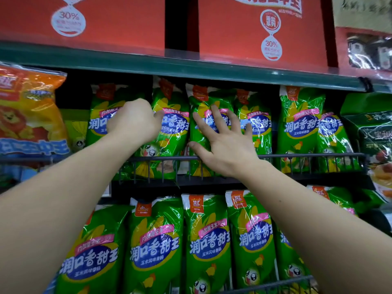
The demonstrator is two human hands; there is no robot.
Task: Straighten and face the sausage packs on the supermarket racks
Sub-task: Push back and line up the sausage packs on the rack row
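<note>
The upper rack [307,155] holds a row of green sausage packs standing behind its wire rail; a fuller, neater row [207,240] stands on the rack below, nearer the person. Red boxes [110,24] sit on the shelf above and an orange bag [27,107] hangs at far left.

The step in hand looks like squaring up the middle of the upper row. It would go best by steadying one pack flat while turning its neighbour upright, then drawing both forward until their feet meet the rail, labels facing out and the gaps evened.

The second pack [172,126] from the left leans and overlaps its neighbours. The left hand [135,122] grips its left edge: the fingers curl out of sight behind it and the thumb lies on its front. The third pack [204,98] stands just right of it, touching. The right hand [224,143] lies open on its front, fingers [218,117] spread and pressing flat, the thumb low at its left edge near the rail.
</note>
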